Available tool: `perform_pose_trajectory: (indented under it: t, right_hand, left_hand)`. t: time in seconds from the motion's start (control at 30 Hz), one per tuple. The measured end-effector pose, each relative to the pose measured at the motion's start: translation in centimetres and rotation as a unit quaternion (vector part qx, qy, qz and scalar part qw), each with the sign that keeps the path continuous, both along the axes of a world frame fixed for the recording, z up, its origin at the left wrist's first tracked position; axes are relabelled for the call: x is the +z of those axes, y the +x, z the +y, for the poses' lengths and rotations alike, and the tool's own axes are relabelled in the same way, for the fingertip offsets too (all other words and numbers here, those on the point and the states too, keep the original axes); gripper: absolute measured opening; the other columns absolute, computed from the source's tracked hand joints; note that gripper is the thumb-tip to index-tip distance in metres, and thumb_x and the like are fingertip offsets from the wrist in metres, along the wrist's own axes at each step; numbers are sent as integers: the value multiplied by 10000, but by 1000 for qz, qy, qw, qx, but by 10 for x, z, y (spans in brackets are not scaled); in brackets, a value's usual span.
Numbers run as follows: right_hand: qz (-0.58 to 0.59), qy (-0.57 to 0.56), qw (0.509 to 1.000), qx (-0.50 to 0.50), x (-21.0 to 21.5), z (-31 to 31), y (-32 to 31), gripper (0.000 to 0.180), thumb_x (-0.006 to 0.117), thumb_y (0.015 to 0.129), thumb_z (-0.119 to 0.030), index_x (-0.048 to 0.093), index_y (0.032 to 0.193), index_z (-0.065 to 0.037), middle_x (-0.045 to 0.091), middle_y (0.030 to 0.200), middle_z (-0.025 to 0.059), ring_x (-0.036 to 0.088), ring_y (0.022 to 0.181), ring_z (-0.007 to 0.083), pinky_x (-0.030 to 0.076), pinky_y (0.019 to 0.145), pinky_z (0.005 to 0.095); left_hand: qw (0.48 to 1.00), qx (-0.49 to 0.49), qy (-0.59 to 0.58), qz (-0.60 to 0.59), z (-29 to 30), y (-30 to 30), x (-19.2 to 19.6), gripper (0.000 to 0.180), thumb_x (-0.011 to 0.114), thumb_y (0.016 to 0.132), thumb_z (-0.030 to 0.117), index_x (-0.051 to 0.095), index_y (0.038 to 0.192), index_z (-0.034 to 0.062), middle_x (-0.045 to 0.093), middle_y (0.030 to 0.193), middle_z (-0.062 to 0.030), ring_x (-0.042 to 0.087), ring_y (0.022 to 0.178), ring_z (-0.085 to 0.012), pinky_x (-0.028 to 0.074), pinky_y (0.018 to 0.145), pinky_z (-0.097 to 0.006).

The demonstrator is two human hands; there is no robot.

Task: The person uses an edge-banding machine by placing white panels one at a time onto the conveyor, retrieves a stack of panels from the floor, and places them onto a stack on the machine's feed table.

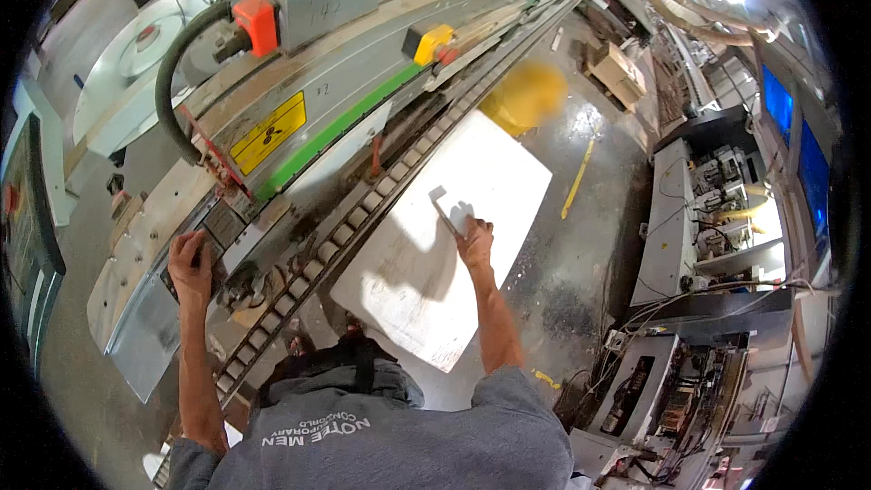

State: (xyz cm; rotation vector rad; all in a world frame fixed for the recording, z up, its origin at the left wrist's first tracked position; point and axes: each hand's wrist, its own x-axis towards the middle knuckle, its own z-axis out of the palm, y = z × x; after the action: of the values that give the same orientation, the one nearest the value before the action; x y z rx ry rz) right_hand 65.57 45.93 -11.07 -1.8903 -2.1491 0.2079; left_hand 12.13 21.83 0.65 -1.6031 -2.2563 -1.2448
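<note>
A white panel is seen lying flat beside the conveyor chain of a long grey machine. The right hand is rested on the panel, its fingers closed around a thin tool whose tip is laid on the panel's surface. The left hand is pressed on the machine's control panel, fingers curled, nothing held. Beyond the panel, a yellow object is blurred.

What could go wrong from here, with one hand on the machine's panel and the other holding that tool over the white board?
The left hand rests on the machine right beside its roller chain track; fingers or a sleeve might catch. The right hand holds a small flat tool on the white board, which overhangs the track and could tip or slide.
</note>
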Motion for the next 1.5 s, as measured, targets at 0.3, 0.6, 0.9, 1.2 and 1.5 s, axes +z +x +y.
perform_pose_trajectory:
  t: [0.3,0.6,0.9,1.2,1.5]
  right_hand:
    - [243,83,965,54,119,-72,-84,547,816,785,-110,609,1288,-53,615,1188,207,601,1087,376,513,947,450]
    - [251,5,812,527,141,-183,-349,498,783,764,-113,597,1222,-53,620,1226,174,578,1160,365,426,1069,492]
    - [383,-167,687,595,49,-240,-538,358,655,816,-127,614,1166,-60,552,1320,172,440,1329,411,339,1128,514]
    - [424,-358,764,329,147,-295,-463,459,684,936,-187,579,1334,15,676,1063,203,621,1070,296,532,903,426]
    - [493,-360,733,300,114,-308,-493,624,665,968,-210,407,1502,-16,511,1315,226,609,1035,271,536,859,392]
  left_hand:
    - [993,26,111,22,-32,-25,4,262,701,852,-75,718,1102,1,674,1051,-162,658,888,-274,535,767,-344]
    - [985,91,126,-78,-142,-65,-29,219,661,911,-45,724,1117,-7,682,1065,-127,636,795,-180,518,651,-288]
    - [966,144,92,-192,-214,-83,-36,250,690,901,-8,716,1149,-11,661,1113,-127,648,853,-192,536,709,-286]
    - [983,182,-25,-6,-200,-87,9,385,849,741,144,749,1098,39,676,966,-140,622,910,-318,501,821,-386]
    - [985,157,-32,-66,-197,-103,5,348,835,754,121,752,1080,31,681,940,-141,637,862,-313,512,773,-398]
